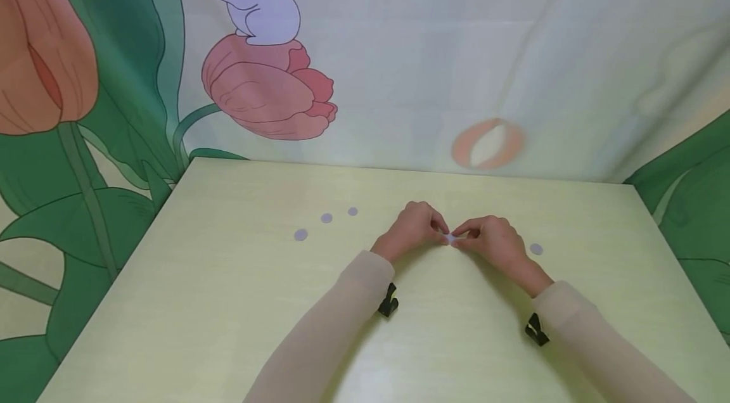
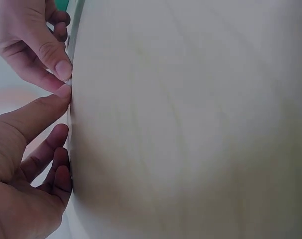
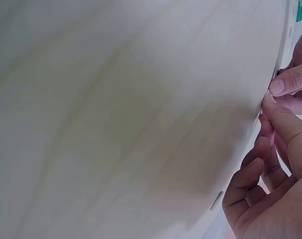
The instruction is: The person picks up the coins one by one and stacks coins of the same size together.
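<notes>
Over the middle of the pale table, my left hand (image 1: 415, 225) and right hand (image 1: 497, 242) meet at a small, flat, light-purple disc (image 1: 450, 238). Each one pinches an edge of it between thumb and index finger, leaving only its middle showing. In the left wrist view, the left thumb tip comes right up to the right thumb at the table surface, and the other left fingers (image 2: 61, 179) curl loosely. From the right wrist, the right hand (image 3: 275, 199) is seen low on the table, its fingertips hiding most of the disc.
Three similar discs (image 1: 327, 218) lie in a slanting row to the left, and another disc (image 1: 537, 249) lies just beyond the right hand. Behind the table (image 1: 199, 301) hangs a printed curtain (image 1: 399, 73) with tulips and a white animal. Small black pieces (image 1: 389, 301) show beside both sleeves.
</notes>
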The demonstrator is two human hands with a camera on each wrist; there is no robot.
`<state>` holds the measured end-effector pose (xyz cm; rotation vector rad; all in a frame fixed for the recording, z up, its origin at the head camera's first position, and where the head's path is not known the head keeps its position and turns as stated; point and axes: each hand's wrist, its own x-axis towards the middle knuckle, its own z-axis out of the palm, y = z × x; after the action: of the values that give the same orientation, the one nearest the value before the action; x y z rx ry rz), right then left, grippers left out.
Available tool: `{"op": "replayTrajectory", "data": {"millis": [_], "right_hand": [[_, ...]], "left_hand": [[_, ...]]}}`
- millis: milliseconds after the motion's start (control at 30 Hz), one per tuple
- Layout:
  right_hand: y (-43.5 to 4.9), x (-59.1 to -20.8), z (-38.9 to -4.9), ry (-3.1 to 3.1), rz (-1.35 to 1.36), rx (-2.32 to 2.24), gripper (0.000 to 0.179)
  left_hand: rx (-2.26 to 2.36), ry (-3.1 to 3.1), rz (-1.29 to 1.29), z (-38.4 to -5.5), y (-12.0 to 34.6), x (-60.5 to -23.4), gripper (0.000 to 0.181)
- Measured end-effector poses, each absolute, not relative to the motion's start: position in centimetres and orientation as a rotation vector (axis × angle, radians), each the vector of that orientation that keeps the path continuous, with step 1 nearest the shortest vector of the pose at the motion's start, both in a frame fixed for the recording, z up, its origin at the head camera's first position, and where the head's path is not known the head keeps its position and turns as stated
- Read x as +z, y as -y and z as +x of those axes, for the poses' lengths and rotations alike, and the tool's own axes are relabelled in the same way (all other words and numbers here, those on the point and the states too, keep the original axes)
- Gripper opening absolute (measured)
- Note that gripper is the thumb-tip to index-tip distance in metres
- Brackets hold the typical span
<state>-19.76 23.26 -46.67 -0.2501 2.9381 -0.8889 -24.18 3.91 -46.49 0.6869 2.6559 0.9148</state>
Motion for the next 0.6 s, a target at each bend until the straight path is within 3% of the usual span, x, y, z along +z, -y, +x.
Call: {"op": "replayTrajectory", "data": {"millis": [600], "right_hand": [[-22.4, -46.7, -19.4, -2.925, -0.236, -0.863, 0.014]], "left_hand": [[1.051, -2.605, 0.555, -23.1, -3.3, -46.1, 0.011]]}}
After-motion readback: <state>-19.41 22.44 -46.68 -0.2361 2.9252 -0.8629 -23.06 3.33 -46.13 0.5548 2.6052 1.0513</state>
